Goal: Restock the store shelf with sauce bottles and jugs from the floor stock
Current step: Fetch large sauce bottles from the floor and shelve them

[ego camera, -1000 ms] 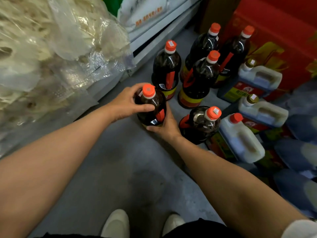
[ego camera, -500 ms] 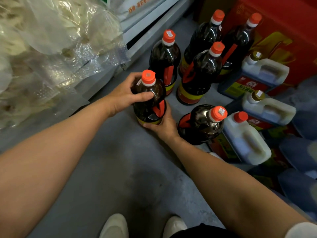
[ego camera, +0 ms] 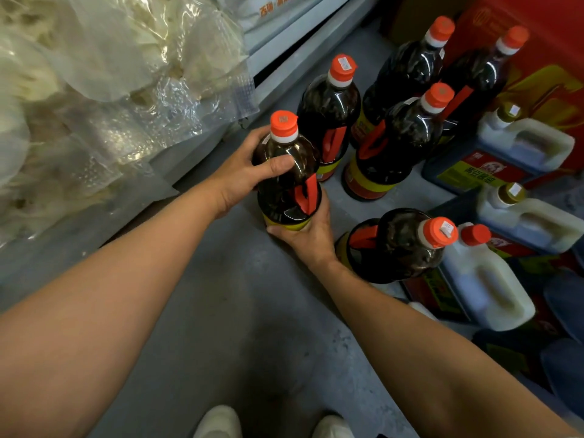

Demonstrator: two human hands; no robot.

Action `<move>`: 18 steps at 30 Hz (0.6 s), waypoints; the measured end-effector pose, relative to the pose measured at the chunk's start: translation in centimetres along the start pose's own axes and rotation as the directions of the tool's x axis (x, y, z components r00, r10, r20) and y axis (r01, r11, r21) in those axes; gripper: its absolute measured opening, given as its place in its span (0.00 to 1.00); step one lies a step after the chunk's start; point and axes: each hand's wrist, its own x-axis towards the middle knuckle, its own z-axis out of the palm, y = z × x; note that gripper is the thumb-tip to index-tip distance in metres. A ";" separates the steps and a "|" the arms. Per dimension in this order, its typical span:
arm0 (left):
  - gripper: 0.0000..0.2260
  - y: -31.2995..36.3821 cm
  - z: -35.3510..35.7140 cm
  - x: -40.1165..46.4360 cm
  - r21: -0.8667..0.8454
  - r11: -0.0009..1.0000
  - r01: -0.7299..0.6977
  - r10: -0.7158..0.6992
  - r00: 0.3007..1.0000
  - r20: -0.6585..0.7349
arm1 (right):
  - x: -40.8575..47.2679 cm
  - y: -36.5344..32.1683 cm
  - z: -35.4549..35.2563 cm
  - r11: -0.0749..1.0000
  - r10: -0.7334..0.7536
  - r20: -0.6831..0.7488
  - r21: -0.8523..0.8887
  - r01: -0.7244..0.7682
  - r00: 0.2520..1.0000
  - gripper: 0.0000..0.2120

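Held item: one dark sauce bottle point(ego camera: 286, 181), orange cap bearing a small printed sticker, red carry handle, yellow band at the base. Left hand point(ego camera: 243, 175) wraps its shoulder, thumb across the front; right hand point(ego camera: 308, 235) cups the base from below. Both hands are closed on it, just above the grey floor point(ego camera: 227, 327).

Floor stock: five more dark bottles point(ego camera: 328, 121) of the same kind, one point(ego camera: 398, 245) leaning, close beside the right wrist. Three white-topped jugs point(ego camera: 524, 143) of dark liquid stand to the right; one green label carries Chinese characters, too small to read surely. A red carton point(ego camera: 556, 42) stands behind.

Left: shelf edge point(ego camera: 284, 55) with clear plastic bags point(ego camera: 110, 90) of pale dried goods; a white sack with orange Chinese print. White shoes point(ego camera: 218, 422) at bottom.
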 end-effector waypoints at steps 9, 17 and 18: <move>0.34 -0.2 0.7 0.8 -0.104 0.994 -0.016 -0.001 0.987 -0.159 | 0.8 -0.5 -0.5 1.000 -0.011 0.009 0.022 0.010 1.000 0.53; 0.25 3.2 2.4 -2.2 -0.276 0.934 0.227 -0.290 0.932 -0.217 | -4.3 -3.4 -2.9 0.971 0.191 0.249 0.098 -0.220 0.949 0.47; 0.26 3.9 2.5 -3.4 -0.297 0.918 0.264 -0.327 0.926 -0.189 | -5.7 -4.3 -3.6 0.957 0.229 0.271 0.114 -0.267 0.935 0.45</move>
